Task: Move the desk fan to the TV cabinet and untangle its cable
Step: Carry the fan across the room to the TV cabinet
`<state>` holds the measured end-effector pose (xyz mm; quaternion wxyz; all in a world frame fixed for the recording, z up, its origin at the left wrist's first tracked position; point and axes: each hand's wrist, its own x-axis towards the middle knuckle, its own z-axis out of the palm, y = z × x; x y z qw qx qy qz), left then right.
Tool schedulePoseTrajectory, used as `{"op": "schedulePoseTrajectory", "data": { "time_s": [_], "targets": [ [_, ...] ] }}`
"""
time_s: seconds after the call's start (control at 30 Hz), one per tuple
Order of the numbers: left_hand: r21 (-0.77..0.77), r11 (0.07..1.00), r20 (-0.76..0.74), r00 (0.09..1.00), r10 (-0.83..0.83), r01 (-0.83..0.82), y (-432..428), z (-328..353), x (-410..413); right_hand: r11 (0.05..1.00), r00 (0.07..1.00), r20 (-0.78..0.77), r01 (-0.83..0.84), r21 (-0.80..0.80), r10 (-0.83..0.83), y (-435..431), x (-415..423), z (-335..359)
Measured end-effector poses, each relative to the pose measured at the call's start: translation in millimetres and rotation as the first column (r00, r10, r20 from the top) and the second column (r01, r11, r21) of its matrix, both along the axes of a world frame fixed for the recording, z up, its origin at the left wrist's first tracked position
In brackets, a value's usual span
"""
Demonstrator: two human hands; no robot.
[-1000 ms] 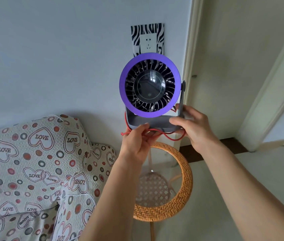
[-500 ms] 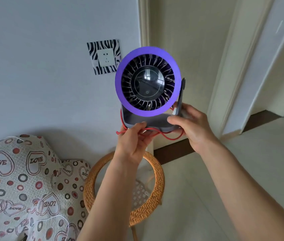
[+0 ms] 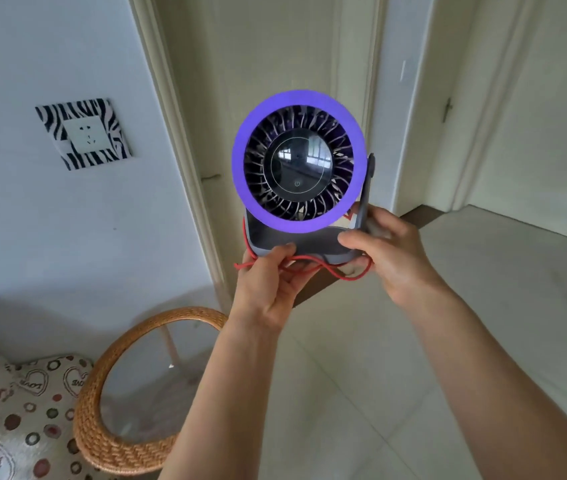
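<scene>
Above pale tiled floor [image 3: 396, 375], before door frame [image 3: 185, 150], desk fan [image 3: 297, 164] was held in air, upright, facing camera. Open floor lay ahead and right. Wicker table [image 3: 91, 434] rim sat low left, beside patterned sofa cover [image 3: 8, 427]. Fan looks: purple ring, dark vanes, glossy black hub, grey base. Left hand [image 3: 268, 289] pinched red cable [image 3: 348, 278] against base front. Right hand [image 3: 396, 258] gripped base corner.

fan [image 3: 297, 161] purple ring, grey base | cable [image 3: 323, 263] red | socket surround [image 3: 83, 133] zebra stripes
</scene>
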<state>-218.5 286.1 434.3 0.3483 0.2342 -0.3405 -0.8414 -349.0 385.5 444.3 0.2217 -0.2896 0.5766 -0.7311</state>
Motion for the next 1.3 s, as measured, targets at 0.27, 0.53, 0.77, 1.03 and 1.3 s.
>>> {"op": "schedulePoseTrajectory", "data": {
  "time_s": [0.27,0.53,0.77,1.03,1.3],
  "targets": [
    [0.001,0.985,-0.011,0.985,-0.172,0.172,86,-1,-69,0.988,0.987,-0.030,0.156,-0.011,-0.156,107,-51,-2],
    [0.002,0.889,-0.019,0.889,-0.458,0.458,191,-3,-170,0.887,0.887,0.025,0.462,-0.005,-0.462,239,-108,-1],
    [0.028,0.722,-0.092,0.721,-0.686,0.691,268,-3,-243,0.729,0.729,0.015,0.684,0.012,-0.684,328,-143,-1],
    [0.077,0.528,-0.100,0.534,-0.840,0.846,345,4,-347,0.513,0.513,0.005,0.858,-0.008,-0.858,407,-199,6],
    [0.079,0.273,-0.027,0.276,-0.961,0.959,426,11,-426,0.277,0.278,0.040,0.960,-0.024,-0.960,478,-233,11]
  ]
}}
